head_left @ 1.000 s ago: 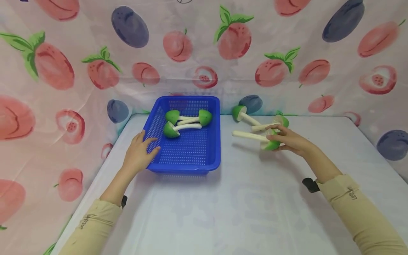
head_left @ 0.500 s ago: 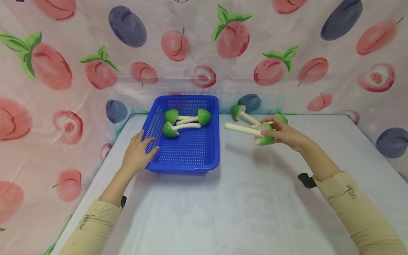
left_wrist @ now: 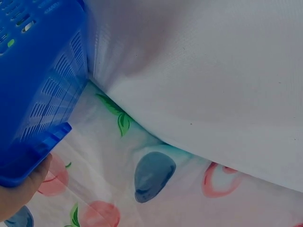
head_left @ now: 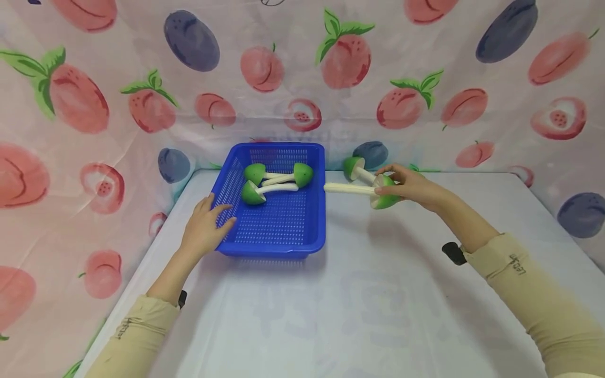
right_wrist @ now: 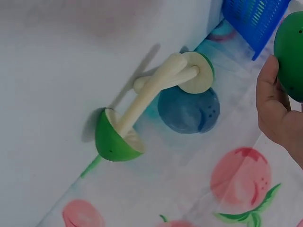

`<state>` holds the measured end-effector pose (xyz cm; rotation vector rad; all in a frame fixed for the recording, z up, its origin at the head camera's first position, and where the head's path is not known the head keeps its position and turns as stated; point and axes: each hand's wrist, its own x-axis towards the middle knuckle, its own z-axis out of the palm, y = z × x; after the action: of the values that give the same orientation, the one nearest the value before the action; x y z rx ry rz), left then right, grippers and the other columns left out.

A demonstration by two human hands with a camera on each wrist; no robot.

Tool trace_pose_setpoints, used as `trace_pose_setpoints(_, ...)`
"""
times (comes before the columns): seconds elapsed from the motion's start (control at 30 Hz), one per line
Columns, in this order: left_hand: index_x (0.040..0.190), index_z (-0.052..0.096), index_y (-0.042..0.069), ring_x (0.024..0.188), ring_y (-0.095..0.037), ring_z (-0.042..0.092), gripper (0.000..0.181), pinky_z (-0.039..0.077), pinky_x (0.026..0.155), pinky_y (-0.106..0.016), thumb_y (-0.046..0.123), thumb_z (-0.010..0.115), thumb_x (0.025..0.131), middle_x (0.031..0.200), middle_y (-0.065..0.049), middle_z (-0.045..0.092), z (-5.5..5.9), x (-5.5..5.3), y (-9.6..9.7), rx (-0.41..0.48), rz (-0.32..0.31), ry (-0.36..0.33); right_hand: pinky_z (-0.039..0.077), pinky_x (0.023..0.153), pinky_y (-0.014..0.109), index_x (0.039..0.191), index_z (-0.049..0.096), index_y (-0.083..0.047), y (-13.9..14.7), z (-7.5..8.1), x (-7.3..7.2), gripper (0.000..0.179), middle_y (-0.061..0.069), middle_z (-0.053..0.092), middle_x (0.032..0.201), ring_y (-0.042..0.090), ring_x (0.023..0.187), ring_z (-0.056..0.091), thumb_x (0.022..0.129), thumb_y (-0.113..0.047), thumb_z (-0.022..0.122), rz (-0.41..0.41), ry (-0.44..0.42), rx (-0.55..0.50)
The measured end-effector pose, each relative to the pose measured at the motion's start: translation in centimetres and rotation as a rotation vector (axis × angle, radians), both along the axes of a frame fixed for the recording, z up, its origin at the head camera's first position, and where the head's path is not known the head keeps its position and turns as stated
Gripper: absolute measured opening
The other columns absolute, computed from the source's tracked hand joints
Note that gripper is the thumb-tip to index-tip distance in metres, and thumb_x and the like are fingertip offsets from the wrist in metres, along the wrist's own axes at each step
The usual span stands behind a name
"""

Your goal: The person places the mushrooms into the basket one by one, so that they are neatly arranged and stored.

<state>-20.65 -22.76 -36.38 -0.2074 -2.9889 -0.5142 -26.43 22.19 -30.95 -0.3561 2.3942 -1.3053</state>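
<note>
In the head view, my left hand [head_left: 203,228] grips the left rim of a blue plastic basket [head_left: 271,248], with fingertips over the rim. Part of that hand also shows below the rim in the left wrist view. My right hand [head_left: 418,190] pinches a toy mushroom [head_left: 386,199] by its green cap, above the table. Its pale stem points left and its tip is beside the basket's right rim. The basket holds three similar mushrooms [head_left: 253,193]. In the right wrist view, a loose mushroom [right_wrist: 116,142] lies crossed with another mushroom [right_wrist: 201,73].
A white-covered table [head_left: 283,315] spreads beneath everything. Behind it and along the left hangs a fruit-print cloth [head_left: 302,63]. The two loose mushrooms lie near the table's back edge, right of the basket; in the head view my right hand mostly hides one.
My right hand has lifted the mushroom off the table and moved it left, bringing its stem up to the basket's right rim. My left hand has stayed at the left rim.
</note>
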Motion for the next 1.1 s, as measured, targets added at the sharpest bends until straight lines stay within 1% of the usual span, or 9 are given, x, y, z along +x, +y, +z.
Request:
trace_pose_setpoints(0.07, 0.131, 0.053, 0.003, 0.139, -0.049, 0.019, 0.046, 0.021, 0.109, -0.065, 0.031, 0.051, 0.095, 0.150, -0.033, 0.020, 0.0, -0.1, 0.1, 0.001, 0.000, 0.001, 0.048, 0.093, 0.034, 0.135, 0.032, -0.007, -0.4, 0.5, -0.3, 0.056, 0.021, 0.036, 0.137, 0.026, 0.112, 0.048, 0.091, -0.028, 0.061, 0.009, 0.003, 0.019)
trace_pose_setpoints(0.17, 0.130, 0.054, 0.003, 0.139, -0.049, 0.019, 0.045, 0.021, 0.109, -0.064, 0.031, 0.051, 0.094, 0.150, -0.033, 0.021, -0.1, -0.1, 0.1, 0.002, -0.002, 0.004, 0.044, 0.096, 0.042, 0.135, 0.034, -0.010, -1.1, 1.3, -0.7, 0.056, 0.020, 0.035, 0.139, 0.030, 0.117, 0.044, 0.090, -0.029, 0.062, 0.017, 0.016, 0.052)
trace_pose_setpoints(0.2, 0.130, 0.054, 0.003, 0.139, -0.049, 0.019, 0.045, 0.021, 0.109, -0.065, 0.031, 0.051, 0.094, 0.150, -0.033, 0.021, -0.1, -0.1, 0.1, 0.001, -0.003, 0.004, 0.044, 0.095, 0.042, 0.134, 0.035, -0.011, -1.3, 1.5, -0.8, 0.056, 0.020, 0.036, 0.138, 0.031, 0.117, 0.044, 0.090, -0.030, 0.063, 0.019, 0.022, 0.061)
trace_pose_setpoints(0.33, 0.129, 0.054, 0.003, 0.138, -0.050, 0.019, 0.045, 0.021, 0.109, -0.065, 0.030, 0.051, 0.094, 0.150, -0.034, 0.021, -0.1, 0.1, 0.0, -0.005, 0.002, -0.005, 0.047, 0.085, 0.032, 0.135, 0.036, -0.011, -2.2, 2.2, -1.2, 0.056, 0.016, 0.046, 0.126, 0.024, 0.103, 0.050, 0.090, -0.029, 0.063, 0.044, 0.044, 0.087)
trace_pose_setpoints(0.57, 0.130, 0.053, 0.003, 0.139, -0.050, 0.019, 0.045, 0.020, 0.109, -0.065, 0.030, 0.051, 0.094, 0.150, -0.033, 0.020, 0.2, 0.0, 0.1, -0.004, -0.004, -0.003, 0.053, 0.081, 0.030, 0.131, 0.040, -0.011, -4.1, 3.6, -1.7, 0.053, 0.015, 0.054, 0.117, 0.019, 0.091, 0.057, 0.088, -0.032, 0.065, 0.071, 0.040, 0.142)
trace_pose_setpoints(0.73, 0.130, 0.054, 0.003, 0.138, -0.050, 0.019, 0.045, 0.021, 0.109, -0.065, 0.030, 0.051, 0.094, 0.150, -0.034, 0.020, 0.3, 0.0, 0.0, -0.010, -0.001, -0.001, 0.052, 0.080, 0.031, 0.129, 0.042, -0.011, -5.6, 4.0, -2.5, 0.052, 0.016, 0.055, 0.118, 0.022, 0.097, 0.055, 0.088, -0.032, 0.065, 0.107, 0.054, 0.172)
trace_pose_setpoints(0.87, 0.129, 0.054, 0.003, 0.138, -0.050, 0.019, 0.045, 0.021, 0.109, -0.065, 0.030, 0.051, 0.094, 0.150, -0.034, 0.020, 0.3, 0.0, 0.0, -0.010, 0.000, 0.004, 0.052, 0.084, 0.036, 0.130, 0.042, -0.008, -7.0, 4.6, -3.0, 0.054, 0.018, 0.052, 0.127, 0.027, 0.106, 0.052, 0.087, -0.031, 0.065, 0.117, 0.074, 0.199)
trace_pose_setpoints(1.0, 0.129, 0.054, 0.003, 0.139, -0.050, 0.019, 0.045, 0.021, 0.109, -0.065, 0.031, 0.051, 0.094, 0.150, -0.034, 0.021, 0.2, 0.0, 0.1, -0.011, -0.003, 0.001, 0.052, 0.089, 0.040, 0.129, 0.041, -0.008, -8.3, 5.2, -3.4, 0.055, 0.018, 0.048, 0.135, 0.029, 0.111, 0.052, 0.086, -0.030, 0.067, 0.121, 0.063, 0.238)
trace_pose_setpoints(1.1, 0.129, 0.054, 0.002, 0.139, -0.050, 0.019, 0.045, 0.021, 0.109, -0.065, 0.031, 0.050, 0.094, 0.149, -0.034, 0.021, 0.0, 0.1, 0.1, -0.008, -0.004, -0.004, 0.051, 0.091, 0.043, 0.129, 0.041, -0.008, -9.4, 5.5, -3.6, 0.056, 0.019, 0.044, 0.139, 0.030, 0.114, 0.050, 0.086, -0.031, 0.066, 0.147, 0.054, 0.272)
